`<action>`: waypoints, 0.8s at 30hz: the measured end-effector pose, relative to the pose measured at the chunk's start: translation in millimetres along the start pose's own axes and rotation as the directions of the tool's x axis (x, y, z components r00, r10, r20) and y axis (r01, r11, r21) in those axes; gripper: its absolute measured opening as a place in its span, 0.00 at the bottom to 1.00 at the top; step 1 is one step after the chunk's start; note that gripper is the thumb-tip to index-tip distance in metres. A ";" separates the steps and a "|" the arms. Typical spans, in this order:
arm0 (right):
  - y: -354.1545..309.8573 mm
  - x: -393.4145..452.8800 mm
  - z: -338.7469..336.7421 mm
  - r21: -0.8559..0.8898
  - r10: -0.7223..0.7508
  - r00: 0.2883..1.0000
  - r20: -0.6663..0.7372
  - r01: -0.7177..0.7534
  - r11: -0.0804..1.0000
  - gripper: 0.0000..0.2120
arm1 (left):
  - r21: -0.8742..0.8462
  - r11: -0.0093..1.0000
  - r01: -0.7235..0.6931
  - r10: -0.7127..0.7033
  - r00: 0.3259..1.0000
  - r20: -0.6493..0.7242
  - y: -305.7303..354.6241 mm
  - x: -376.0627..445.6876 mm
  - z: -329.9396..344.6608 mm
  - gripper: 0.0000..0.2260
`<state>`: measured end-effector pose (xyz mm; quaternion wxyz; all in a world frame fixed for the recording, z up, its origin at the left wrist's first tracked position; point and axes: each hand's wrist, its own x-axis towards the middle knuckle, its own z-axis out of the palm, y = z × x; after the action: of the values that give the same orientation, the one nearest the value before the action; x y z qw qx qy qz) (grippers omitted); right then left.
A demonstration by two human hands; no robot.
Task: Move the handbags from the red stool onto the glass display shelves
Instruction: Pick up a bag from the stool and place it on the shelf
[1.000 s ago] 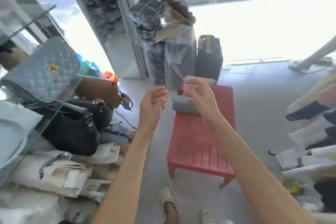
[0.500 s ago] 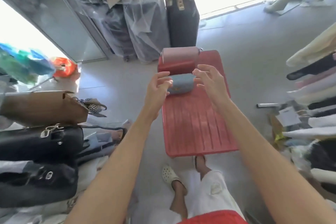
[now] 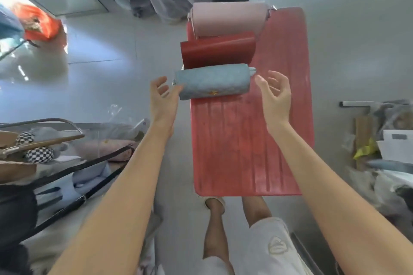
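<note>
- Head view looks straight down on the red stool [image 3: 250, 140], and three handbags are lined up at its far end, all toward the left edge.
- Nearest of the three is the light blue quilted handbag [image 3: 212, 81], lying on its side across the stool, its left end hanging just past the left edge, a small gold clasp facing up.
- Behind it and touching, the dark red handbag [image 3: 218, 52]; behind that, the pale pink handbag [image 3: 229, 19] at the far edge.
- Left hand [image 3: 163, 98] is spread wide, fingers relaxed, thumb right up against the blue bag's left end, gripping nothing.
- Right hand [image 3: 273, 96] is open too, fingers loosely curved, just beside the bag's right end; whether it touches, I cannot tell.
- Near half of the stool shows only its ribbed top.
- Off to the left, black straps [image 3: 93, 176] and a checkered scarf [image 3: 38, 155] lie in a pile.
- Below, a bare leg and a pale slipper [image 3: 215, 202] at the stool's near edge.
</note>
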<state>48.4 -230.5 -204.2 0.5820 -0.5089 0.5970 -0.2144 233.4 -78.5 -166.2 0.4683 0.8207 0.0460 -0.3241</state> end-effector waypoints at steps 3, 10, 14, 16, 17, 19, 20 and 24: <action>10.5 21.8 8.5 -0.002 0.040 0.997 0.060 -0.040 0.999 0.29 | -0.025 0.998 0.049 -0.048 0.998 0.043 -14.1 19.7 22.7 0.27; 33.3 52.7 36.1 -0.046 0.116 0.922 0.369 -0.107 0.993 0.32 | -0.078 0.996 0.047 -0.043 0.998 0.052 -26.7 43.6 47.6 0.36; 39.2 51.0 44.6 -0.048 0.144 0.912 0.384 -0.136 0.990 0.23 | -0.094 0.990 0.108 -0.100 0.991 0.083 -25.9 38.8 47.1 0.35; 36.9 49.1 47.1 -0.021 0.140 0.919 0.369 -0.142 0.990 0.21 | -0.155 0.978 0.143 -0.133 0.989 0.068 -24.4 32.4 52.0 0.31; 35.7 49.1 48.3 -0.009 0.140 0.921 0.365 -0.147 0.989 0.19 | -0.195 0.969 0.152 -0.145 0.988 0.053 -25.1 28.6 54.9 0.30; 33.9 48.3 48.3 0.018 0.146 0.922 0.359 -0.164 0.986 0.17 | -0.259 0.951 0.168 -0.168 0.986 0.024 -30.9 19.1 59.0 0.28; 34.0 47.7 46.8 0.025 0.147 0.925 0.350 -0.166 0.986 0.17 | -0.280 0.944 0.173 -0.177 0.984 0.009 -35.9 13.9 60.1 0.28; 41.6 43.3 28.7 0.052 0.143 0.937 0.318 -0.168 0.984 0.18 | -0.335 0.928 0.160 -0.172 0.985 -0.005 -55.5 -17.4 63.3 0.27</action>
<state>68.2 -241.7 -266.8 0.7039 -0.4642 0.5268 -0.1075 167.8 -94.2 -219.5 0.5704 0.7282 0.1774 -0.3360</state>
